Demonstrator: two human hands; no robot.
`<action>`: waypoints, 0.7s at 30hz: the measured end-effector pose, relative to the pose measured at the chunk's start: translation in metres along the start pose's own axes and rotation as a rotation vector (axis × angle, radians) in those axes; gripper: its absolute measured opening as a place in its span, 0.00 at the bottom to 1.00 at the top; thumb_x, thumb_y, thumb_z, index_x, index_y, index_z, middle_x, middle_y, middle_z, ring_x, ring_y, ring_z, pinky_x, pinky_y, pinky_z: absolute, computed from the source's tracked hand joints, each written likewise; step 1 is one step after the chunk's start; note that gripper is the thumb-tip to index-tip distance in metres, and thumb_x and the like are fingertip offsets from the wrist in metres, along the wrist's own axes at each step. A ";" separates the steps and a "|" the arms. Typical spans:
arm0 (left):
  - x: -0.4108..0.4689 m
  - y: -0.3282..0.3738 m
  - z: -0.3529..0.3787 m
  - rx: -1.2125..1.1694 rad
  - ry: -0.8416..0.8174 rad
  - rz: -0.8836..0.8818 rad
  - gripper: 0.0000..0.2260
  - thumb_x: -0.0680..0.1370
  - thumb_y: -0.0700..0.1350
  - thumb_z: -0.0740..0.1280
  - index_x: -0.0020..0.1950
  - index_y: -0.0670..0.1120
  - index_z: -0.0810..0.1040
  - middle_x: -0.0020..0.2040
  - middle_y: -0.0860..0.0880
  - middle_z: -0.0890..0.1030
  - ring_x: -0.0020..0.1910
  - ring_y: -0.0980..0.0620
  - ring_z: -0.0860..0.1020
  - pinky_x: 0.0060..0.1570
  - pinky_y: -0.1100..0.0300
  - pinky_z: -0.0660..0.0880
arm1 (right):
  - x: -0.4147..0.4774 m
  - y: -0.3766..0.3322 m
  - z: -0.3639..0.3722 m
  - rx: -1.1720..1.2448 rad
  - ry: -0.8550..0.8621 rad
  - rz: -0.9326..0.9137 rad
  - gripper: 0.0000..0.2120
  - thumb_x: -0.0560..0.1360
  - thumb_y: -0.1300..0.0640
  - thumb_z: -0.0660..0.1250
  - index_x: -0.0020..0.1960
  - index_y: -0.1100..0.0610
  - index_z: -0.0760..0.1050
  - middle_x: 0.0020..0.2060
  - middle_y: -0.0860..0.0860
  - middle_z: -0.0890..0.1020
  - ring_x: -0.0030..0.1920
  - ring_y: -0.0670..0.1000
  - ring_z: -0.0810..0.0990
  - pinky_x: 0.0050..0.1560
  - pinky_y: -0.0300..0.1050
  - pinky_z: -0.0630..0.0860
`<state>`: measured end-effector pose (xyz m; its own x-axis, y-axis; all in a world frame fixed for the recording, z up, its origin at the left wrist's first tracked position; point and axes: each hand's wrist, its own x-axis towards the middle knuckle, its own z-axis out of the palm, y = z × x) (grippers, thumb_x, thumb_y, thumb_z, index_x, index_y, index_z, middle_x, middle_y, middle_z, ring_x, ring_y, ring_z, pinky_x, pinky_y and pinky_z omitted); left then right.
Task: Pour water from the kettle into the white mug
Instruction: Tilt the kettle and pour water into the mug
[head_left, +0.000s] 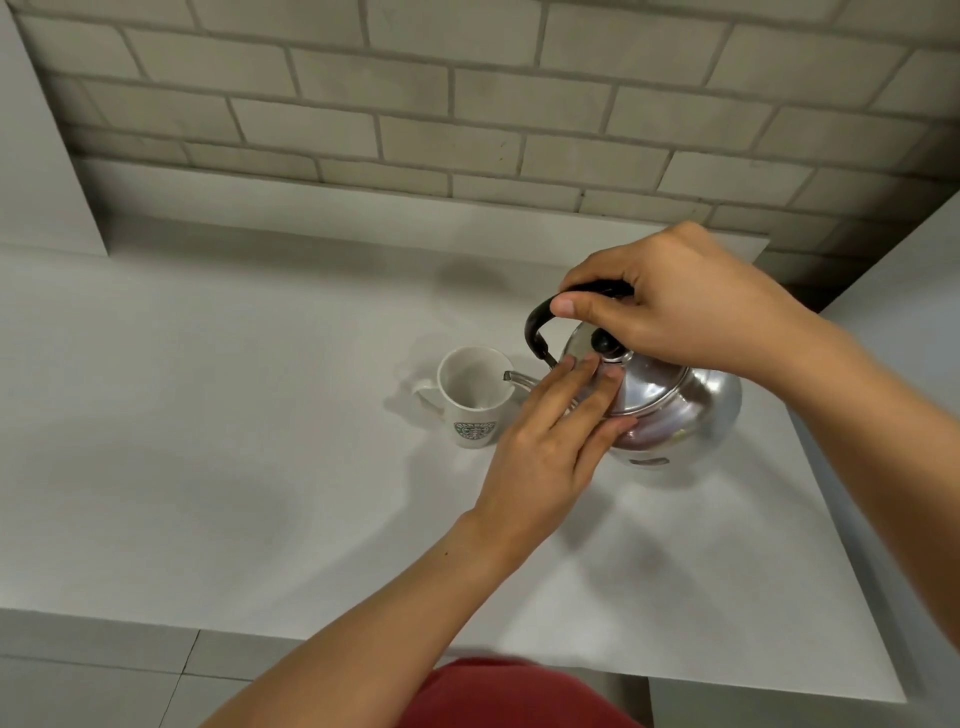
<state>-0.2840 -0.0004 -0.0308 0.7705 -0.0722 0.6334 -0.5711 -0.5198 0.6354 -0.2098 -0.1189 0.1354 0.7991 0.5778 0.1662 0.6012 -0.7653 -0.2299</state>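
Note:
A shiny steel kettle (680, 410) with a black handle and black lid knob is tilted to the left, its thin spout tip over the rim of the white mug (472, 402). The mug stands upright on the white counter (218, 415), with a green logo on its side and its handle to the left. My right hand (670, 306) is closed around the kettle's black handle from above. My left hand (550, 441) lies with flat fingers pressed on the kettle's lid, just below the knob. I cannot make out any water stream.
A grey brick wall (467, 104) runs behind the counter. A white block (36, 156) rises at the left and a white surface (909, 291) at the right. The counter's front edge is near my body, with floor tiles below.

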 end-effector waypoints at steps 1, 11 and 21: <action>0.000 0.000 0.000 -0.010 0.008 0.002 0.19 0.80 0.42 0.71 0.69 0.36 0.79 0.68 0.36 0.79 0.70 0.37 0.76 0.69 0.42 0.74 | 0.001 -0.001 0.000 -0.007 -0.007 -0.002 0.20 0.79 0.37 0.62 0.56 0.47 0.86 0.33 0.47 0.85 0.33 0.48 0.79 0.38 0.47 0.75; 0.003 0.000 0.002 -0.093 0.064 -0.003 0.18 0.80 0.39 0.72 0.68 0.35 0.79 0.66 0.35 0.79 0.68 0.38 0.78 0.69 0.45 0.75 | 0.011 -0.010 -0.002 -0.076 -0.005 -0.033 0.17 0.80 0.40 0.65 0.53 0.49 0.87 0.23 0.38 0.69 0.28 0.42 0.70 0.33 0.41 0.65; 0.008 0.005 0.004 -0.123 0.085 -0.002 0.18 0.80 0.39 0.72 0.69 0.35 0.78 0.68 0.36 0.78 0.69 0.41 0.77 0.73 0.56 0.70 | 0.014 -0.011 -0.009 -0.098 -0.017 -0.053 0.16 0.80 0.40 0.66 0.54 0.48 0.87 0.35 0.47 0.86 0.35 0.52 0.77 0.36 0.46 0.71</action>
<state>-0.2790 -0.0068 -0.0243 0.7477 0.0039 0.6641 -0.6041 -0.4113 0.6826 -0.2052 -0.1053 0.1485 0.7664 0.6224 0.1592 0.6410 -0.7570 -0.1265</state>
